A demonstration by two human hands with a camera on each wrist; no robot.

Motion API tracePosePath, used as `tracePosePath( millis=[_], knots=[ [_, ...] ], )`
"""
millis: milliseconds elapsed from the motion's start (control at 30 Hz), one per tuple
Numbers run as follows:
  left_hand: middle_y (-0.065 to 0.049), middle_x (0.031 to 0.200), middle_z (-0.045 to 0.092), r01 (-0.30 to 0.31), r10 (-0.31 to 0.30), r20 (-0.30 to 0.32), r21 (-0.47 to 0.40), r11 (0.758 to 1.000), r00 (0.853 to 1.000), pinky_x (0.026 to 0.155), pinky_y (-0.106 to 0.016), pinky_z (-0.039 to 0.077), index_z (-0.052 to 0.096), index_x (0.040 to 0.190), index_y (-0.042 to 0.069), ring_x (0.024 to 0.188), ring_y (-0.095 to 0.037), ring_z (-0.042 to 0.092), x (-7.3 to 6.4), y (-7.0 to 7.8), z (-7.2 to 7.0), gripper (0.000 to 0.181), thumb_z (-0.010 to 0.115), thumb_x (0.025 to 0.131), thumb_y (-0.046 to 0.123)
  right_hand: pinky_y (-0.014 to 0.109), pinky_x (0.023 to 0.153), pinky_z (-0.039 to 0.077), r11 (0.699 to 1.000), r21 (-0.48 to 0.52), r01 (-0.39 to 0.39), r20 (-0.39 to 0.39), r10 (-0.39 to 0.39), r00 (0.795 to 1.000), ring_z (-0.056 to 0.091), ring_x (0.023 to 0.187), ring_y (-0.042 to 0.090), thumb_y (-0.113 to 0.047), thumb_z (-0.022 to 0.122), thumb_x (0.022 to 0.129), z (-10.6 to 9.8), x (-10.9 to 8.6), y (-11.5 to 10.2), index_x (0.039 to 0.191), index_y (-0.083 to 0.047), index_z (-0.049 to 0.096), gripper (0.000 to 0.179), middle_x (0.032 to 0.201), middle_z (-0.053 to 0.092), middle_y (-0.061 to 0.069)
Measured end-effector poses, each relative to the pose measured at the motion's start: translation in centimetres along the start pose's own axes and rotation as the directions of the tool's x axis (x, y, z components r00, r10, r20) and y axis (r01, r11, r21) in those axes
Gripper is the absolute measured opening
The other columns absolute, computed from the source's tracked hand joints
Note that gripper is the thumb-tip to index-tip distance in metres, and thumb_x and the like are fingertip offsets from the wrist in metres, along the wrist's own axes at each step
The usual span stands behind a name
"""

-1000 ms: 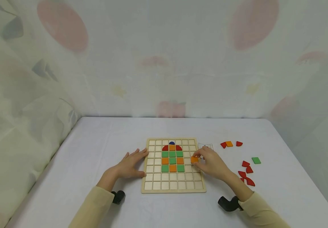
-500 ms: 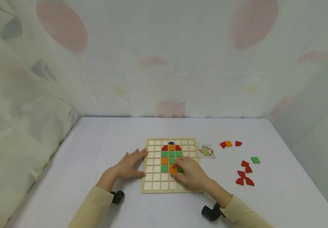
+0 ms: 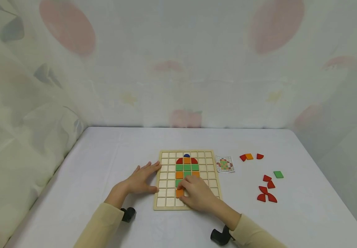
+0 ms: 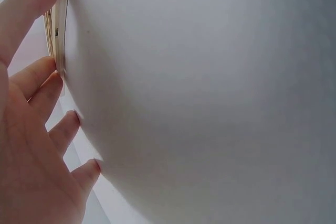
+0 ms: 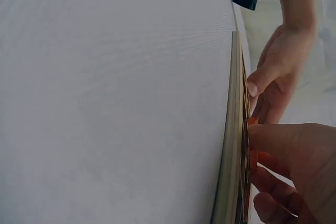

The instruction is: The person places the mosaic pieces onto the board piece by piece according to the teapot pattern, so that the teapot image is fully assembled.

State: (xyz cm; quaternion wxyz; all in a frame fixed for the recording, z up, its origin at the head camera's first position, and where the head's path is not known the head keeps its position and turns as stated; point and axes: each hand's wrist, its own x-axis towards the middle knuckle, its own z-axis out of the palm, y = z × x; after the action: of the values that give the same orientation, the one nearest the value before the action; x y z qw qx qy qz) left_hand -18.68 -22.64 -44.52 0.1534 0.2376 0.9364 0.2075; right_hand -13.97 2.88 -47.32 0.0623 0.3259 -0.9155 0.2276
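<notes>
A wooden grid board [image 3: 165, 202] lies on the table, with green, orange, red and blue pieces set in its middle columns. Between thumb and fingers, my right hand [image 3: 199, 194] pinches an orange square tile [image 3: 179, 193] over a cell below the left column of pieces. That hand covers part of the lower rows. My left hand [image 3: 140, 179] has its fingers spread, thumb and fingertips touching the board's left edge; the left wrist view shows this hand [image 4: 39, 124] against the board's side [image 4: 61, 30]. In the right wrist view the orange tile [image 5: 253, 158] is mostly hidden behind fingers.
Right of the board lies a small printed pattern card [image 3: 224, 164]. Farther right are a loose orange tile [image 3: 249, 156], a green tile [image 3: 278, 174] and several red quarter-round pieces [image 3: 272, 197]. White cloth covers the table [image 3: 129, 144]; a patterned curtain hangs behind.
My right hand has carried the orange tile leftward from the board's right side, then down to the row beneath the coloured pieces. The card came fully into view. My left hand stayed put.
</notes>
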Motion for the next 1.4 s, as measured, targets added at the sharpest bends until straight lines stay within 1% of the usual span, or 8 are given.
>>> tracePosePath(
  millis=[133,333,567,800,933,1100,1300,1400],
  knots=[
    [-0.003,0.152,0.025,0.003,-0.003,0.0,-0.007,1.0,1.0,0.107,-0.063,0.006,0.033,0.144,0.013,0.14,-0.033,0.016,0.0,0.1,0.0,0.084,0.075,0.074,0.033,0.024,0.071,0.043,1.0,-0.021,0.0,-0.012,0.0,1.0,0.05,0.079,0.007,-0.027,0.071,0.076,0.1,0.1,-0.1,0.094,-0.019,0.065,0.021,0.088,0.055,-0.008],
    [-0.002,0.152,0.024,0.008,-0.008,0.002,-0.006,1.0,1.0,0.108,-0.062,0.005,0.033,0.144,0.014,0.14,-0.032,0.015,0.0,0.0,0.0,0.084,0.075,0.074,0.034,0.025,0.07,0.043,0.999,-0.045,-0.008,-0.017,0.007,1.0,0.051,0.08,0.009,-0.028,0.072,0.076,0.0,0.2,-0.2,0.094,-0.018,0.065,0.022,0.089,0.055,-0.007],
    [-0.001,0.152,0.024,0.016,-0.016,0.009,-0.007,1.0,1.0,0.108,-0.061,0.005,0.032,0.144,0.014,0.141,-0.032,0.014,-0.1,0.1,0.0,0.084,0.075,0.074,0.034,0.027,0.07,0.043,0.998,-0.063,-0.013,-0.021,0.012,1.0,0.051,0.081,0.01,-0.029,0.072,0.076,0.1,0.3,-0.4,0.094,-0.018,0.065,0.022,0.088,0.055,-0.006],
    [-0.003,0.152,0.024,0.006,-0.006,0.006,-0.013,1.0,1.0,0.108,-0.062,0.004,0.032,0.144,0.013,0.14,-0.033,0.014,-0.1,0.1,-0.2,0.084,0.075,0.074,0.033,0.027,0.072,0.043,0.998,-0.06,-0.031,0.006,0.031,0.999,0.051,0.083,0.01,-0.03,0.071,0.077,0.0,0.3,-0.4,0.096,-0.018,0.065,0.023,0.09,0.055,-0.007],
    [-0.004,0.152,0.024,-0.002,0.002,0.006,-0.007,1.0,1.0,0.107,-0.063,0.005,0.032,0.144,0.012,0.14,-0.034,0.015,-0.1,0.2,-0.2,0.084,0.075,0.075,0.034,0.029,0.075,0.045,0.998,-0.051,-0.021,-0.003,0.02,1.0,0.053,0.085,0.011,-0.029,0.07,0.078,-0.2,0.3,-0.2,0.096,-0.018,0.066,0.022,0.091,0.057,-0.006],
    [-0.004,0.152,0.024,-0.001,0.001,0.007,-0.007,1.0,1.0,0.107,-0.063,0.005,0.032,0.144,0.012,0.14,-0.034,0.015,0.0,0.3,-0.3,0.084,0.075,0.075,0.032,0.028,0.077,0.046,0.999,0.016,-0.029,-0.037,0.029,0.999,0.052,0.087,0.009,-0.023,0.068,0.08,-1.3,-0.4,0.7,0.097,-0.019,0.065,0.017,0.093,0.058,-0.007],
    [-0.004,0.152,0.024,0.01,-0.01,0.01,-0.007,1.0,1.0,0.107,-0.063,0.005,0.032,0.144,0.012,0.14,-0.034,0.015,-0.1,0.4,-0.3,0.084,0.075,0.074,0.032,0.022,0.072,0.046,0.988,0.118,-0.103,-0.055,0.111,0.992,0.05,0.084,0.009,-0.02,0.067,0.082,-3.1,-1.9,2.6,0.098,-0.019,0.065,0.016,0.094,0.057,-0.009],
    [-0.004,0.152,0.024,0.012,-0.012,0.011,-0.008,1.0,1.0,0.108,-0.063,0.005,0.032,0.144,0.012,0.14,-0.034,0.015,-0.1,0.4,-0.3,0.084,0.075,0.074,0.032,0.023,0.073,0.048,0.984,0.143,-0.109,-0.088,0.123,0.989,0.052,0.085,0.01,-0.017,0.069,0.081,-4.2,-2.7,3.8,0.098,-0.017,0.064,0.017,0.094,0.059,-0.008]
  ],
)
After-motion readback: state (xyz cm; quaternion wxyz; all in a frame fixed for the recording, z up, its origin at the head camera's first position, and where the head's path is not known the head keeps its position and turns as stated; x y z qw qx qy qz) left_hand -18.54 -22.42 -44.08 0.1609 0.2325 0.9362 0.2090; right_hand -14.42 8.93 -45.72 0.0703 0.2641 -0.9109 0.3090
